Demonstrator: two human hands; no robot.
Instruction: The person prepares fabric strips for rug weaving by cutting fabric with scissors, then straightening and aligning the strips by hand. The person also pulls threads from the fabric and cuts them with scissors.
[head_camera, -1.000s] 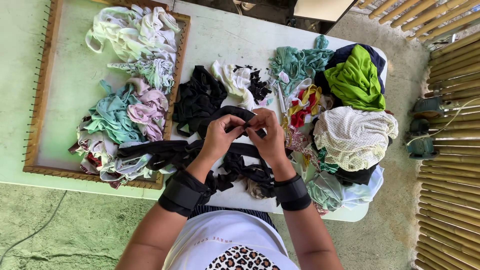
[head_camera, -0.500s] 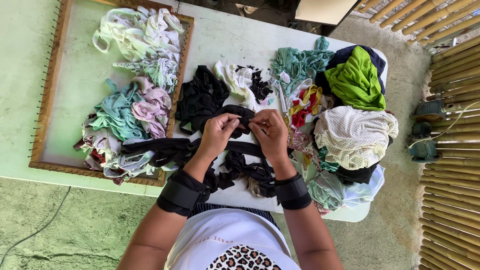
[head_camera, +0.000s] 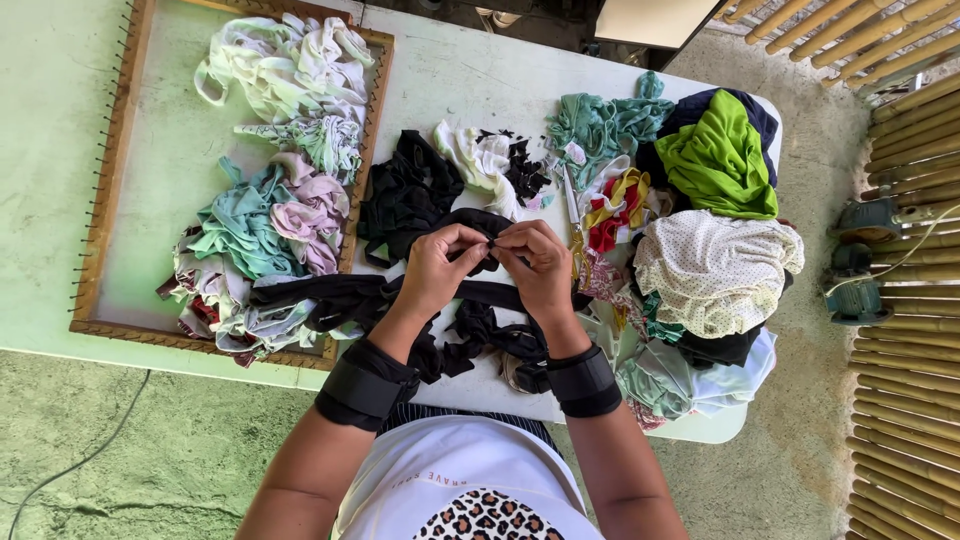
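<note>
You pinch the black fabric strip (head_camera: 492, 243) between both hands, left hand (head_camera: 437, 268) and right hand (head_camera: 541, 266) fingertip to fingertip above the white table (head_camera: 450, 75), keeping its end taut for close work
</note>
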